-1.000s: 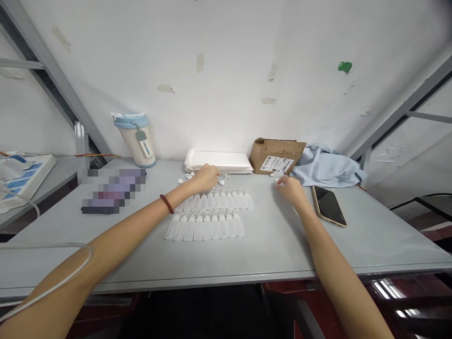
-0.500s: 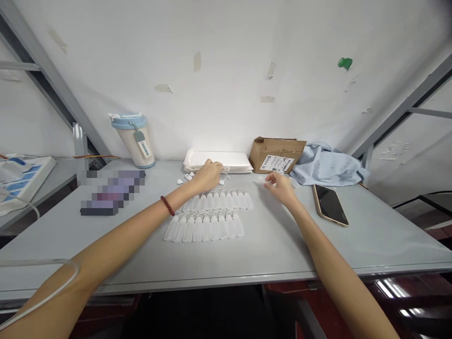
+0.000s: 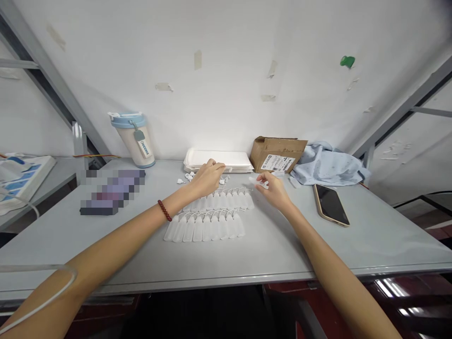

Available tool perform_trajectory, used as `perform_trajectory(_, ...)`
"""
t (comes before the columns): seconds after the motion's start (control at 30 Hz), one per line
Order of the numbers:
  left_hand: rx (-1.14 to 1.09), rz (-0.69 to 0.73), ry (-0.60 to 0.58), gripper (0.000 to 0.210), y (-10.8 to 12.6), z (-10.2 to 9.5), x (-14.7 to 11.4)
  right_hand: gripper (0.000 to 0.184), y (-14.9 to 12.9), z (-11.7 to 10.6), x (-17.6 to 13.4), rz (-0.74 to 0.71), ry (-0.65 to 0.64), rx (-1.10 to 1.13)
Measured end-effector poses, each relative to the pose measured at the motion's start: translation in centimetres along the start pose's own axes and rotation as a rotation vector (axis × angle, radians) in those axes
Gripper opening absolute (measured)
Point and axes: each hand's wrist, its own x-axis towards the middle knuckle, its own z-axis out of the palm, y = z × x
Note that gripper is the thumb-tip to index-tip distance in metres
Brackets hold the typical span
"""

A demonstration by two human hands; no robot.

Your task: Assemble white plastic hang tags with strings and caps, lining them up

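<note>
Head view: a grey table (image 3: 278,254) seen from above, a person's two bare hands over its far half
Left hand (image 3: 208,180): fingertips pinched together on a small white piece (image 3: 229,170), which pokes out on the right of the grip, just in front of the stacked white trays (image 3: 221,157)
Right hand (image 3: 274,189): thumb and fingers clamped on a translucent piece (image 3: 253,180); its free end sticks out to the left, toward the left hand, and the two held pieces are apart
Tags (image 3: 198,230): translucent, with white loops, laid in two rows, one nearer and one farther; the far row lies just below the left hand and left of the right hand
Loose white bits (image 3: 190,176): just left of the left hand
Cardboard box (image 3: 278,151): beyond the right hand
Phone (image 3: 332,205): lying to the right
</note>
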Motion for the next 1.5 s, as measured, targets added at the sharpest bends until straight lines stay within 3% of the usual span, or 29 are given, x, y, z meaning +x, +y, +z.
perform_trajectory(0.13,-0.207,-0.052,0.090,0.044,1.1,-0.9,-2.1,0.023,-1.8,-0.2,-0.4,0.065,-0.068,0.238)
perform_trajectory(0.27,-0.344,-0.104,0.095,0.041,2.6,-1.7,-4.5,0.026,-4.2,-0.3,-1.0,0.119,-0.220,0.449)
perform_trajectory(0.4,-0.405,-0.118,0.077,0.040,3.7,-2.0,-5.3,0.029,-5.4,-0.2,-1.5,0.138,-0.291,0.565)
perform_trajectory(0.87,-0.435,-0.074,0.140,0.034,5.5,-1.6,-5.8,0.029,-5.3,0.0,-1.8,0.105,-0.400,0.637)
perform_trajectory(1.1,-0.495,-0.128,0.124,0.031,5.7,-1.8,-5.9,0.033,-6.1,-0.2,-1.9,0.159,-0.452,0.656)
perform_trajectory(1.5,-0.595,-0.181,0.158,0.025,6.1,-2.2,-5.8,0.031,-6.4,-0.2,-2.2,0.133,-0.452,0.666)
